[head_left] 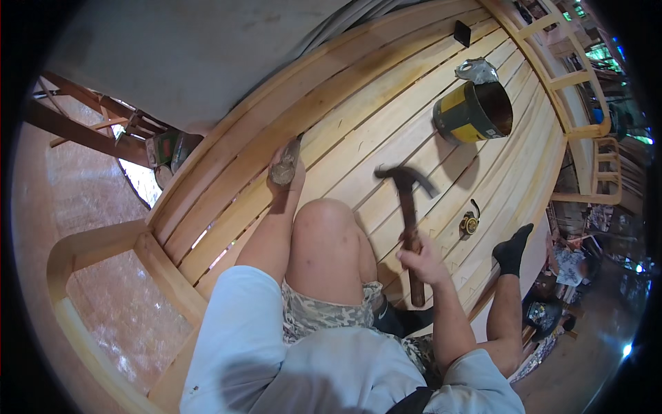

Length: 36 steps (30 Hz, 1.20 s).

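My right hand (426,259) is closed around the wooden handle of a claw hammer (407,207). Its dark head is raised over the slats, slightly blurred. My left hand (295,176) grips what looks like a chisel (283,170), seen from its worn round butt. The tool's working end meets the slatted wood (358,148) near a gap between two planks, and the exact contact is hidden.
A dark green and yellow bucket (460,114) lies tilted on the planks, a crumpled silvery piece (477,70) beside it. A small round tape-like tool (469,222) lies to the right. A black phone-like rectangle (463,33) is farther off. Curved wooden frames (593,131) edge the slats.
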Available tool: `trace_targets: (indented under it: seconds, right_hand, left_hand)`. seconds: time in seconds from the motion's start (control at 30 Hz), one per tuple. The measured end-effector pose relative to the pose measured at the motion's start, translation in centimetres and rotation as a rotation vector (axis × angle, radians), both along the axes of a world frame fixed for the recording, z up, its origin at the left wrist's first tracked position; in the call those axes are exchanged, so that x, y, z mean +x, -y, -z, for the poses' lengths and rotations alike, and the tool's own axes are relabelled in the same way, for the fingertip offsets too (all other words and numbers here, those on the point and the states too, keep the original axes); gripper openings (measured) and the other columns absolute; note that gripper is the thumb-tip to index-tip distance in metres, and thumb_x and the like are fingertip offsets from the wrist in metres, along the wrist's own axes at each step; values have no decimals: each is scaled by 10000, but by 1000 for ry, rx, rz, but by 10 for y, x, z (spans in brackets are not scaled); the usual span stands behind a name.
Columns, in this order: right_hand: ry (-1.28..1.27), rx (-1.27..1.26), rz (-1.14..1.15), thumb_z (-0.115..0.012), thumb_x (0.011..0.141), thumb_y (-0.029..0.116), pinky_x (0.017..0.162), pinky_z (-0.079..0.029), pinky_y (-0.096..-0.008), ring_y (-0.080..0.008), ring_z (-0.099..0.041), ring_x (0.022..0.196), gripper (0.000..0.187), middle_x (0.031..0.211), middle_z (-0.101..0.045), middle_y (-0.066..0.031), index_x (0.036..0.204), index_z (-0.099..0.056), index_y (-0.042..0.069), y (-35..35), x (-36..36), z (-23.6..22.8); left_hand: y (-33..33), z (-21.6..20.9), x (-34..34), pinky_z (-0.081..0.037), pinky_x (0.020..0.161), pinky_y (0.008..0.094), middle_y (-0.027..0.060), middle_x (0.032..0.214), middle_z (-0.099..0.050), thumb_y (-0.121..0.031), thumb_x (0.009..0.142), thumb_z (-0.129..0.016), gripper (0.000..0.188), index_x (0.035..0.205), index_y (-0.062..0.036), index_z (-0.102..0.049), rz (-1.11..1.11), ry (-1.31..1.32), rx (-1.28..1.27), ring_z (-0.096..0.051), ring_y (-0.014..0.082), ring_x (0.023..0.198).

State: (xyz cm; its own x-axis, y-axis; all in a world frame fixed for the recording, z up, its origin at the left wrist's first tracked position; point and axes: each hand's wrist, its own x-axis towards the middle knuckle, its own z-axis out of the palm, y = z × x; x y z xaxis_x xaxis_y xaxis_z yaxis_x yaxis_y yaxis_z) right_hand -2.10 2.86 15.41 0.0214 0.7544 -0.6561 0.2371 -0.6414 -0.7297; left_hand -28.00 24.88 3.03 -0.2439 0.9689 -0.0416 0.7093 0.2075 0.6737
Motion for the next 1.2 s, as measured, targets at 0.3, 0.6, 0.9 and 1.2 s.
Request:
trace_targets:
  seconds: [0.3, 0.6, 0.9, 1.2]
  right_hand:
    - [60, 390, 343, -570, 1014, 282, 518, -397, -227, -67, -489, 586, 265, 684, -514, 11, 1033, -543, 19, -45, -28, -4]
    - [-186, 958, 217, -519, 1001, 173, 571, -408, -235, -83, -485, 643, 265, 758, -501, -8, 1178, -480, -20, -92, -53, 7]
    - [267, 563, 63, -616, 965, 259, 553, -440, -330, -171, -506, 566, 283, 630, -523, -92, 983, -567, -19, -122, -65, 24]
    - [447, 355, 55, -539, 1000, 414, 451, -436, -330, -141, -536, 499, 405, 636, -543, -55, 909, -565, 20, -118, -24, 101]
  left_hand:
    - [2, 11, -2, -465, 999, 376, 97, 1216, -674, -326, 973, -502, 338, 1220, -160, -662, 39, 39, 187, -620, 290, 1158]
    - [-4, 49, -12, -422, 1078, 401, 199, 1335, -567, -237, 902, -446, 500, 1291, 60, -548, 118, 301, 56, -510, 307, 1273]
    - [0, 28, -8, -454, 1027, 396, 152, 1218, -667, -273, 992, -498, 326, 1208, -93, -661, 75, 51, 180, -601, 328, 1184]
    - [-6, 51, -6, -483, 973, 303, 87, 1188, -676, -117, 891, -574, 357, 1237, -66, -643, 136, 74, 209, -635, 227, 1096]
